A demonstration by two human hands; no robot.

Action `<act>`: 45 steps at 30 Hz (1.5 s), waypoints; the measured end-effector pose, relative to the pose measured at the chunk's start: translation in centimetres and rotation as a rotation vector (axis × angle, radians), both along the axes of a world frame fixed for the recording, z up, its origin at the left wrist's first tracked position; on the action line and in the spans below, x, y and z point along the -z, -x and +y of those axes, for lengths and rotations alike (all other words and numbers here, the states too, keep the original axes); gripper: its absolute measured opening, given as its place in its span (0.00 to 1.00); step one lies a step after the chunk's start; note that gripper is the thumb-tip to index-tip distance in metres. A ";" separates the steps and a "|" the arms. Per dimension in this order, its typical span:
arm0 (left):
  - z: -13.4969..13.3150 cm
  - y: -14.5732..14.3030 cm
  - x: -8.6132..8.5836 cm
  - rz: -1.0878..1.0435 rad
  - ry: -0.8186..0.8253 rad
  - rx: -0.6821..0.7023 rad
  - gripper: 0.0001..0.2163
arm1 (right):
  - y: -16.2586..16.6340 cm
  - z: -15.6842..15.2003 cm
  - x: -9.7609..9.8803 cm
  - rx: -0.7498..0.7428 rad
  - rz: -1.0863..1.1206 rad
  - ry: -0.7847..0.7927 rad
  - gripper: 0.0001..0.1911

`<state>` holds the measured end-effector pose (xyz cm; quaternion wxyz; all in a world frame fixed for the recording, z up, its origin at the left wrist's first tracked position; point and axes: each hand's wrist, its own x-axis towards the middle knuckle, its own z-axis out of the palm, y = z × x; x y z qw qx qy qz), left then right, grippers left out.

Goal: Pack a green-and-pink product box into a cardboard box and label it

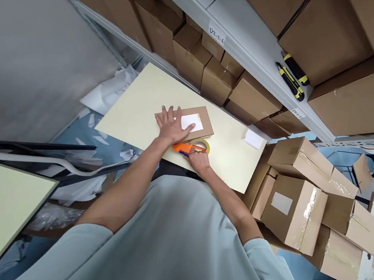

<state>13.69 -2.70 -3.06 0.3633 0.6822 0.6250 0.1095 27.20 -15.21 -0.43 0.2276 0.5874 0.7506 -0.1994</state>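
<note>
A small brown cardboard box with a white label lies on the pale yellow table. My left hand rests flat on the box's near left part, fingers spread. My right hand is closed around the handle of an orange tape dispenser, which carries a roll of clear tape and sits at the near edge of the box.
A white pad of labels lies on the table's right end. Cardboard boxes are stacked to the right. Shelving above holds more boxes and two yellow-black utility knives. Crumpled paper litters the floor at left.
</note>
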 end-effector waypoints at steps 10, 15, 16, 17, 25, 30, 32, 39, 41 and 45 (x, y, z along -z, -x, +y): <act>-2.3 0.3 1.3 -0.174 -0.261 0.243 0.58 | 1.1 -1.2 -0.9 0.115 0.025 -0.010 0.27; -2.2 0.5 1.2 -0.210 -0.242 0.245 0.56 | 0.7 -2.3 -0.9 0.115 0.046 0.018 0.29; -2.3 0.5 1.2 -0.219 -0.240 0.245 0.56 | 0.4 -2.6 -0.8 0.117 0.037 0.027 0.29; -2.3 0.5 1.2 -0.224 -0.240 0.245 0.56 | -0.3 -3.0 -0.9 0.127 0.021 0.038 0.29; -2.3 0.8 1.3 -0.264 -0.258 0.247 0.54 | -13.9 -6.0 -4.1 0.220 -0.199 0.102 0.33; -2.1 0.9 1.3 -0.290 -0.252 0.298 0.55 | -18.2 -2.0 -4.7 0.259 -0.284 0.050 0.33; -1.8 1.3 1.5 -0.286 -0.255 0.356 0.55 | -17.6 0.5 -4.0 0.236 -0.270 0.018 0.34; 0.2 5.0 2.0 -0.251 -0.230 0.565 0.55 | -12.2 4.0 -2.3 0.044 -0.117 0.037 0.25; 0.0 5.3 1.6 -0.260 -0.243 0.552 0.51 | -9.7 2.8 -2.0 0.020 -0.079 0.060 0.25; -2.0 3.9 0.5 -0.281 -0.247 0.447 0.43 | -2.7 -0.3 -1.4 -0.005 -0.006 0.080 0.28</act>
